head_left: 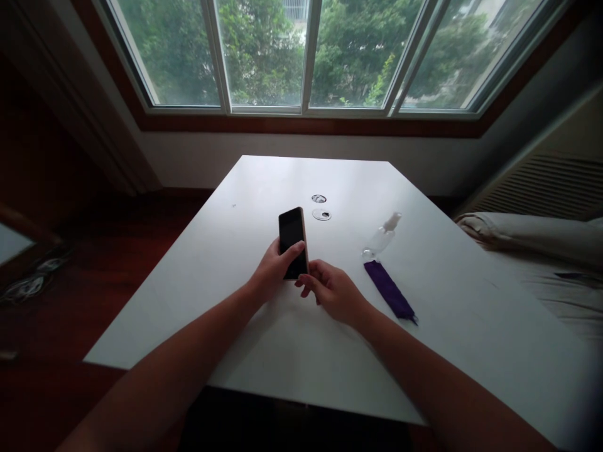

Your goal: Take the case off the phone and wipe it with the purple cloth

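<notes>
A black-screened smartphone stands tilted above the table, its screen facing me. My left hand is closed around its lower left side, the thumb lying across the screen. At the phone's lower right corner is my right hand, its fingers curled and its thumb tip against the corner. Part of the phone's lower end and its back are hidden. To the right lie a clear spray bottle on its side and a folded purple cloth, close together. Two small round pieces, one patterned and one whitish, lie beyond the phone.
The white table reaches toward a wide window with trees outside. Rolled and spread bedding lies beyond its right edge. Cables rest on the dark red floor at left.
</notes>
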`<move>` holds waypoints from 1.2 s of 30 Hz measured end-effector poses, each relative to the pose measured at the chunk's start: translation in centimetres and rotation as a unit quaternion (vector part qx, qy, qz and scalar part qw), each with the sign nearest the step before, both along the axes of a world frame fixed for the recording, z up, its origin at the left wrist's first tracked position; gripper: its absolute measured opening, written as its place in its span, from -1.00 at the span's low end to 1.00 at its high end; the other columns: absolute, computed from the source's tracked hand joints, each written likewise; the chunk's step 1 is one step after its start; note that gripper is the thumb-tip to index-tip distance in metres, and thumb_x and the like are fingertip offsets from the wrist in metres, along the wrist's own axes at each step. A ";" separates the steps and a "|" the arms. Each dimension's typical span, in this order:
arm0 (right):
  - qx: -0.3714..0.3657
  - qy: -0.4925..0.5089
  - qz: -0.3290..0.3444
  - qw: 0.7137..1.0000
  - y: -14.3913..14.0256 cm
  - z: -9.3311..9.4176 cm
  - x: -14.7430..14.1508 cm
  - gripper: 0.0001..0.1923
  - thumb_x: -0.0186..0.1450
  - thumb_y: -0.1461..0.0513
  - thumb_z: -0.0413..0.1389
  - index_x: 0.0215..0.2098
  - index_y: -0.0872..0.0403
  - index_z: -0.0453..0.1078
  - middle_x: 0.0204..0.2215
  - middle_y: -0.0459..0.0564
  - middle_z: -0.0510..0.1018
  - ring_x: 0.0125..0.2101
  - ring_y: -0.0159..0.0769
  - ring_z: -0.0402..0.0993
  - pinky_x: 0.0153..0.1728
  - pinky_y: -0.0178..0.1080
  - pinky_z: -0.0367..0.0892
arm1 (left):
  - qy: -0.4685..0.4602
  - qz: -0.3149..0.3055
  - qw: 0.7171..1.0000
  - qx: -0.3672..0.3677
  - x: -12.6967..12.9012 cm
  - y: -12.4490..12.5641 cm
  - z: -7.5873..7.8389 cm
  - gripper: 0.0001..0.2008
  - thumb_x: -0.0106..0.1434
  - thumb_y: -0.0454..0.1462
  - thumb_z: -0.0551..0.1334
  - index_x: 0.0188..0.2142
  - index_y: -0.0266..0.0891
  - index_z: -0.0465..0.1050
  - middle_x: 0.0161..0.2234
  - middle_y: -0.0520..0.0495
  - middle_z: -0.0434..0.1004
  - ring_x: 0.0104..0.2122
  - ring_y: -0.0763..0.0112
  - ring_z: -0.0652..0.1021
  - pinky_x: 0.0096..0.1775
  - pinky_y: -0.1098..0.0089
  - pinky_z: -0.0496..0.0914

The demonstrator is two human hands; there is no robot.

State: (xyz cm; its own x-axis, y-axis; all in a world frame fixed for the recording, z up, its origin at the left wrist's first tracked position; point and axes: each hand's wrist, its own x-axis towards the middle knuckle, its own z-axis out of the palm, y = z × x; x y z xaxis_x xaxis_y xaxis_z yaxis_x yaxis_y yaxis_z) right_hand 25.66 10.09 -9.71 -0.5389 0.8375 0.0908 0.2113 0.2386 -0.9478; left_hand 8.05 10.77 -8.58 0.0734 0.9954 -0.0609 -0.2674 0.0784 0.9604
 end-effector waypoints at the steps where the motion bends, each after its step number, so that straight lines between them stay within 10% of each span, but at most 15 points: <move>1: 0.011 -0.005 0.003 1.000 -0.2 0.1 -0.1 -0.68 0.44 0.02 0.11 -0.07 0.12 0.38 -0.26 0.02 0.61 -0.38 -0.36 0.55 -0.47 -0.34 0.37 | 0.019 0.002 1.000 0.006 -0.1 -0.2 0.2 -0.47 0.24 0.06 0.35 -0.05 -0.28 0.30 -0.39 -0.01 0.40 -0.58 0.51 0.42 -0.52 0.47 0.32; 36: 0.125 -0.031 0.020 0.991 -1.2 1.1 0.6 -0.66 0.36 0.00 0.19 -0.10 0.08 0.42 -0.27 0.06 0.60 -0.36 -0.23 0.52 -0.33 -0.19 0.41 | 0.010 0.007 0.998 0.055 0.4 -1.4 1.5 -0.47 0.16 -0.03 0.43 -0.04 -0.33 0.41 -0.28 -0.08 0.41 -0.34 0.46 0.44 -0.33 0.48 0.35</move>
